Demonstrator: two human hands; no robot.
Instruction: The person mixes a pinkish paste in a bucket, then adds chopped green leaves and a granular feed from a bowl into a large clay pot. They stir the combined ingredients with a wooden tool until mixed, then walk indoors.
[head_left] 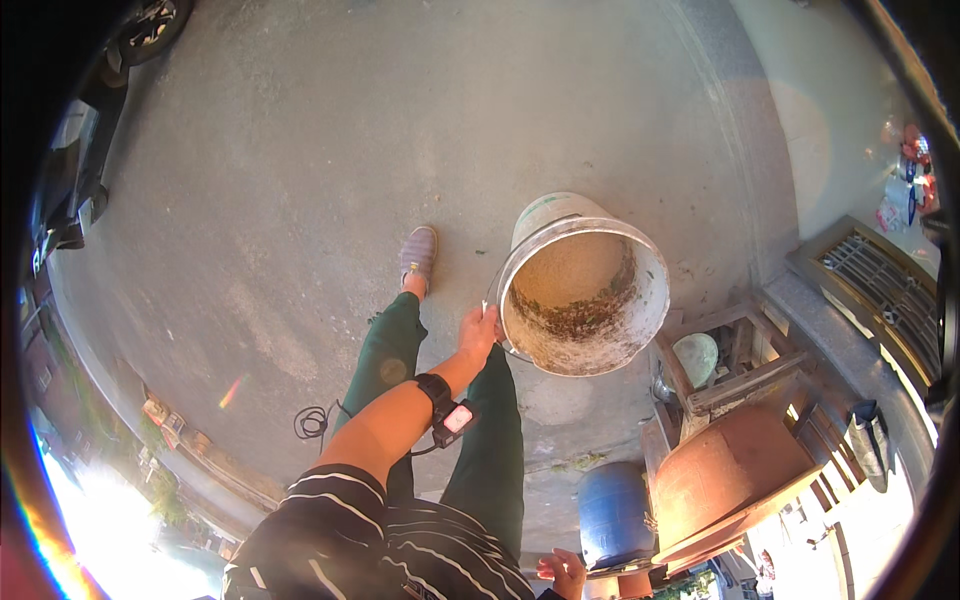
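Note:
My left hand [480, 330] is closed around the wire handle of a dirty white bucket [528, 355]. The bucket hangs to the right of that hand, tilted so that its mouth faces me. Tan residue and dark bits of plant matter cling to its inner wall and bottom. Down at the lower edge, my right hand [565, 573] shows only in part; it holds nothing that I can see, and its fingers look loosely apart. The nearest thing to it is a blue barrel [614, 515].
Beside the barrel, a large terracotta-coloured tub [730, 470] leans near a wooden frame [745, 390] with a pale green bowl [695, 358] inside. A metal grille [880, 285] lies at the right. Concrete ground [300, 180] stretches ahead; a parked vehicle [85, 150] stands far left.

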